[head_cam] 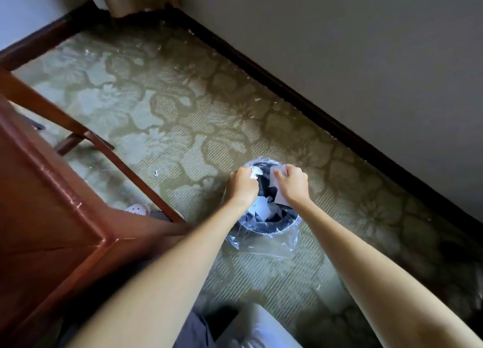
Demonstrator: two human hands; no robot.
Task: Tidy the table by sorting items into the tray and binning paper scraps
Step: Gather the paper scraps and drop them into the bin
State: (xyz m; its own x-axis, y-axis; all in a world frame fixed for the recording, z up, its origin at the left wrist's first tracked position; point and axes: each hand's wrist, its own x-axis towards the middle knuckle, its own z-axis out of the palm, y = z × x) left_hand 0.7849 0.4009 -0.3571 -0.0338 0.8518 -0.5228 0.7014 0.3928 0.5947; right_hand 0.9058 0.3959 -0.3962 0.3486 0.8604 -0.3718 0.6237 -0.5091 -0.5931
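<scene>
A small round bin (283, 228) lined with a clear plastic bag stands on the carpet, with white paper scraps (260, 209) lying inside it. Both my arms reach down over its opening. My left hand (241, 184) grips a crumpled white paper scrap (254, 173) above the bin's far left rim. My right hand (294, 183) holds a flat white piece of paper (278, 190) that hangs down from it over the bin.
A reddish wooden table (52, 203) fills the left side, its corner near my left forearm. A small paper scrap (156, 173) lies on the patterned green carpet by the table leg. A dark skirting board (313, 107) and wall run behind the bin.
</scene>
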